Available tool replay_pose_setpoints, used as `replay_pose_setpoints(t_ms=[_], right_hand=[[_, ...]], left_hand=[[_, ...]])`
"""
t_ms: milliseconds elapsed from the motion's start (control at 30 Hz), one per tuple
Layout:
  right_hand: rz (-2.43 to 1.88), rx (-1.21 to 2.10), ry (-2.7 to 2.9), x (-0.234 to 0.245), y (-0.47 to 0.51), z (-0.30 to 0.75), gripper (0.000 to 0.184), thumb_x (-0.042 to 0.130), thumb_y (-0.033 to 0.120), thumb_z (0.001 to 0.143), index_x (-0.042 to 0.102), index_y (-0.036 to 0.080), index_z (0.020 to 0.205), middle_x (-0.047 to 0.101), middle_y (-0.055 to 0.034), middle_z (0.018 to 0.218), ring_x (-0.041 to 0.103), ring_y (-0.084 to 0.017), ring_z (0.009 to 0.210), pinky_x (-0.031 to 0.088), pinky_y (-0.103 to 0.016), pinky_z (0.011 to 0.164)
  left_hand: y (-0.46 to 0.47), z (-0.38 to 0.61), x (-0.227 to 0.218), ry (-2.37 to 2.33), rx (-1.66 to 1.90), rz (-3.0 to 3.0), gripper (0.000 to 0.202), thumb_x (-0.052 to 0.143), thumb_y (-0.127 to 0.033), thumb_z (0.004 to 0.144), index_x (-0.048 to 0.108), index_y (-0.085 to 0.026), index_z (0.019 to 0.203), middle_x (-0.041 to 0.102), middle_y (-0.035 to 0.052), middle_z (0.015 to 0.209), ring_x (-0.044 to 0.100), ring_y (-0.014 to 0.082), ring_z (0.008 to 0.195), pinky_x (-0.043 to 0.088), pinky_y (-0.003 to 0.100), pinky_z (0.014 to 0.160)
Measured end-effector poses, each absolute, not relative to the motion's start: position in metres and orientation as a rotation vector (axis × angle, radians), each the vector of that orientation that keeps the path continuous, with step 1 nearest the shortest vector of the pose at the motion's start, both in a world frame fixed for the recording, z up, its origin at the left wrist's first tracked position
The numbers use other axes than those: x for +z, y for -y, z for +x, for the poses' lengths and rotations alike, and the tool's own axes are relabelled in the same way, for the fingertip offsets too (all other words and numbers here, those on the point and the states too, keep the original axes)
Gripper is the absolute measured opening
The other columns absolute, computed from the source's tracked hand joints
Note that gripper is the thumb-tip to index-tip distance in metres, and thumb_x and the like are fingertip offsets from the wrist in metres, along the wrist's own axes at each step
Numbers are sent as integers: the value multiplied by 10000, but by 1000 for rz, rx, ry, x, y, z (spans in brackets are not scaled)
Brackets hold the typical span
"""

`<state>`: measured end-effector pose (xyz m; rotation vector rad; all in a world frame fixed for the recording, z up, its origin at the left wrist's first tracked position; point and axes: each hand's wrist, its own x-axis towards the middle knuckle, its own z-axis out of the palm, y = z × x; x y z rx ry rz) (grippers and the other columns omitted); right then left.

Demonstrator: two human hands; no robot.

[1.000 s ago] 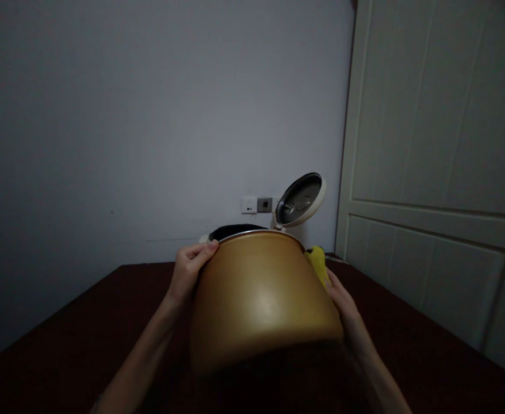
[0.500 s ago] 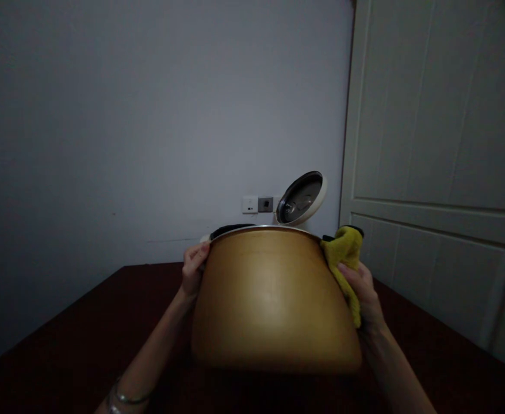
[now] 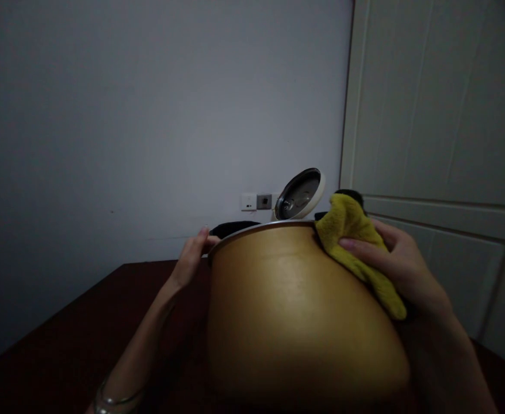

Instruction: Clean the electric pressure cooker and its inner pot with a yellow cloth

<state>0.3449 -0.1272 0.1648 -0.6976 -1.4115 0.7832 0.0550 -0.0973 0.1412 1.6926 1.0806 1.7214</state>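
A gold inner pot (image 3: pixel 295 310) is held up in front of me, tilted with its outer side and base towards me and its inside hidden. At its left rim is my left hand (image 3: pixel 190 259), fingers bent against the rim and thumb raised off it. My right hand (image 3: pixel 401 264) grips a yellow cloth (image 3: pixel 356 236), pressing it over the pot's right rim, so the pot is pinched through it. Part of the cloth hangs down along the pot's right side. Some of my right fingers are out of sight behind the cloth.
Behind the pot, an open rice cooker lid (image 3: pixel 301 194) stands tilted; the cooker's body is mostly hidden. Wall sockets (image 3: pixel 264 201) are beside it. The dark red table (image 3: pixel 149 287) meets the wall, with a pale panelled door (image 3: pixel 442 144) on the right.
The pot has come nearer, shifted right and tilted down to the right. My right hand and the cloth have moved closer. My left thumb has lifted from the pot's rim.
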Motion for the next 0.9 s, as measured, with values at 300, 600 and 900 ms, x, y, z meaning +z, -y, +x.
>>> replay_pose_setpoints(t_ms=[300, 600, 900], right_hand=[[-762, 759, 1679, 176, 126, 317, 385, 755, 310, 565, 691, 178, 921, 729, -29, 800, 680, -216, 698, 551, -289, 610], [-648, 608, 1871, 176, 120, 307, 311, 694, 285, 669, 665, 184, 961, 708, -19, 880, 666, -197, 780, 543, -299, 701], [-488, 21, 1872, 145, 142, 306, 603, 651, 216, 728, 456, 235, 1298, 393, -78, 1397, 375, -233, 1283, 320, -416, 1070]], left_hand=[[148, 103, 174, -1348, 1504, 2012, 418, 538, -487, 775, 619, -145, 550, 516, -3, 515, 404, 107, 493, 267, 223, 461], [133, 118, 154, -1402, 1770, 1920, 434, 538, -440, 757, 488, -159, 430, 394, -23, 462, 331, 101, 499, 240, 223, 456], [116, 107, 146, -1385, 1707, 1807, 520, 468, -522, 781, 352, -182, 404, 293, -37, 441, 264, 84, 467, 215, 220, 435]])
